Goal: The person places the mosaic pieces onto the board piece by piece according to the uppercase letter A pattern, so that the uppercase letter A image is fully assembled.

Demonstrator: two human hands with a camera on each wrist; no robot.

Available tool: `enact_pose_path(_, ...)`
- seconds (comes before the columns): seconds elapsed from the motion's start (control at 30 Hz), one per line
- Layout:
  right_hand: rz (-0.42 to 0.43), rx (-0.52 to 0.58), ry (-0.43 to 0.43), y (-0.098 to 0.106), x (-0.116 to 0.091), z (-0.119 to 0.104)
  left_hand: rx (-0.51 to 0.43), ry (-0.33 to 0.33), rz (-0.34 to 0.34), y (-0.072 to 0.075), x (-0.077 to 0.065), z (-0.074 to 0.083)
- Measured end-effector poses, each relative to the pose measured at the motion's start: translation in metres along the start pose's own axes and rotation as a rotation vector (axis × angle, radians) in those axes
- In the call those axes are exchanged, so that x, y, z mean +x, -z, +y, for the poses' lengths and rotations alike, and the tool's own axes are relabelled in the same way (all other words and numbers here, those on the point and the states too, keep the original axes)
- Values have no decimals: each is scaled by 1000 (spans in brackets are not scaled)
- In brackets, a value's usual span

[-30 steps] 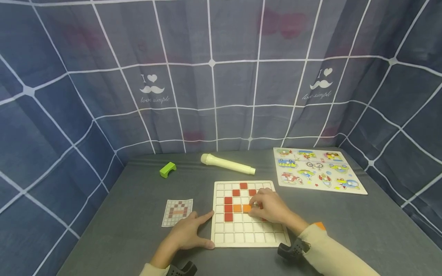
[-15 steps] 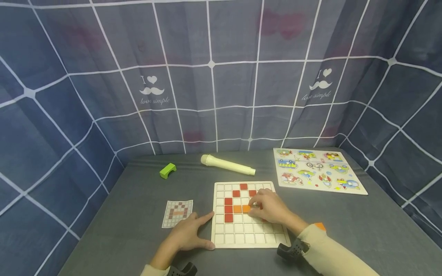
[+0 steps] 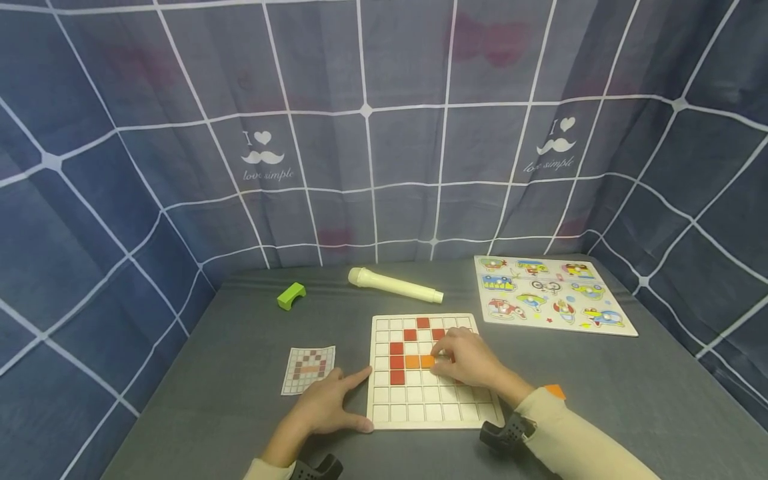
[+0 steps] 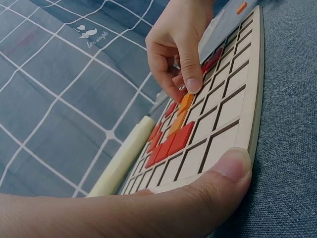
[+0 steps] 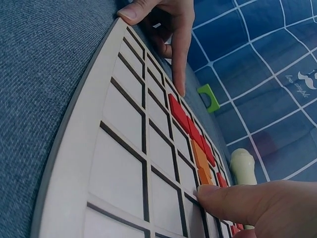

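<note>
A pale wooden grid board (image 3: 415, 413) lies on the table with red tiles (image 3: 397, 363) and orange tiles (image 3: 412, 362) set in its cells. My right hand (image 3: 468, 358) is over the board's right half and pinches an orange tile (image 4: 186, 100) between thumb and fingers. That tile sits beside another orange one in the same row. Some cells under the right hand are hidden. At the board's left edge, my left hand (image 3: 327, 403) touches the rim with straight thumb and index finger. A small printed pattern card (image 3: 294, 383) lies just beyond that hand.
Behind the board lies a cream toy microphone (image 3: 396, 286). A green arch block (image 3: 291, 295) is at the back left. A picture puzzle board (image 3: 552, 293) occupies the back right. Another orange piece (image 3: 555, 391) shows beside the right sleeve. Blue checked curtains (image 3: 408, 147) surround the table.
</note>
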State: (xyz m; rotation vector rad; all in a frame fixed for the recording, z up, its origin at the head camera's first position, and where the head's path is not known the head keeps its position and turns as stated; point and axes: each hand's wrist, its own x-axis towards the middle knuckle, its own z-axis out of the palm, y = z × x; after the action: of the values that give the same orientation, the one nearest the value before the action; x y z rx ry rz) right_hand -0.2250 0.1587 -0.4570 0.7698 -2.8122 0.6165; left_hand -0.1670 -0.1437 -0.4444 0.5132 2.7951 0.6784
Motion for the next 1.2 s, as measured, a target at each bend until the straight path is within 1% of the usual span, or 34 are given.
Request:
enact_pose_path(0.47, -31, -2, -25, 1, 0, -3, 4, -3, -2, -2, 1, 0)
enact_pose_path(0.7, -11, -7, -12, 3, -1, -2, 7, 1, -6, -1, 1, 0)
enact_pose_path(0.83, -16, -4, -2, 3, -1, -2, 3, 6, -9, -1, 1, 1)
enact_pose_path(1.2, -26, 10, -17, 1, 0, -3, 0, 13, -13, 0, 0, 2)
